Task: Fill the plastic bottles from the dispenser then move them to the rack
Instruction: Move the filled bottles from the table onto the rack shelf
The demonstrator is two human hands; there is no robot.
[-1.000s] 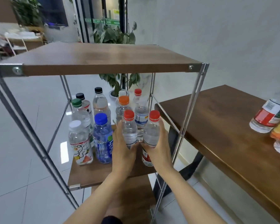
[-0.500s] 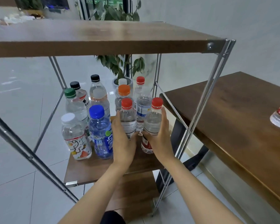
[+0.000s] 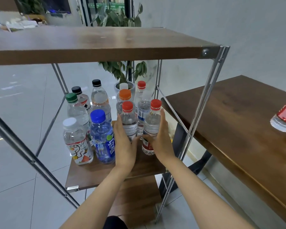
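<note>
On the rack shelf (image 3: 92, 176), left hand (image 3: 124, 146) wraps the left bottle (image 3: 128, 119), right hand (image 3: 160, 139) the right bottle (image 3: 153, 121), both upright, side by side between the hands.

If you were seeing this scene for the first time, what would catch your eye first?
The left hand holds the left red-capped bottle and the right hand the right red-capped bottle, upright on the rack's middle shelf. Left of them stands a vivid blue bottle.

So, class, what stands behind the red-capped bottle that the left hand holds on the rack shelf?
An orange-capped bottle stands right behind it, with a white cap showing beyond. Their bodies are mostly covered by the held bottle in front.
</note>
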